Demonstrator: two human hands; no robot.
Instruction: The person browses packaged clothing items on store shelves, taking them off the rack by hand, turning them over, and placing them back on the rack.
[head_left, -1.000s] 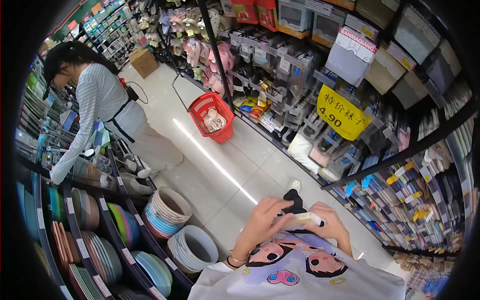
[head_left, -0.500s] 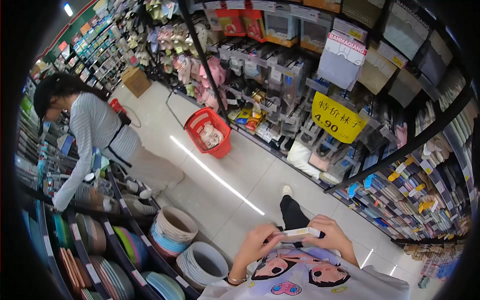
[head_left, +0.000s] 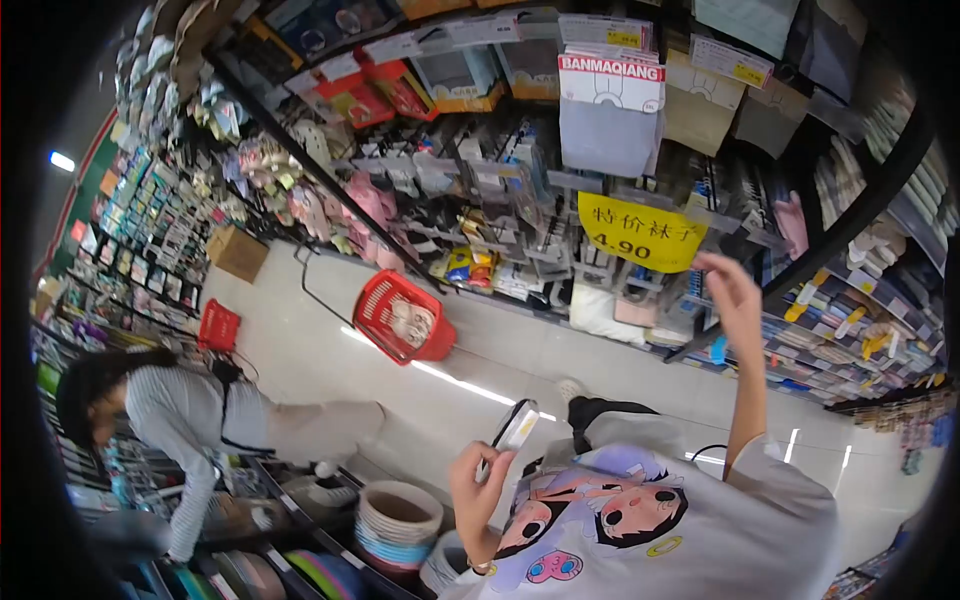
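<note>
My left hand (head_left: 480, 486) is low in the middle of the view, its fingers closed round the lower end of a small white box (head_left: 520, 428) that has a yellow mark. A dark curved edge shows beside the box. My right hand (head_left: 733, 296) is raised at the right, fingertips at the lower right edge of the yellow price sign (head_left: 640, 232). Its fingers are bent and partly apart, and I see nothing held in them. Hanging packets surround the sign, with a white and grey BANMAQIANG packet (head_left: 611, 115) just above.
A red basket (head_left: 436, 338) holding pale items stands on the floor. Another red basket (head_left: 218, 326) is farther back, near a cardboard box (head_left: 237, 253). At left a person (head_left: 190, 410) bends over the shelves. Stacked buckets (head_left: 398, 522) stand at the bottom.
My right hand has let go of the white box and risen to the yellow sign. The left still holds the box, now tilted upright. The view has turned, and the person at left bends lower.
</note>
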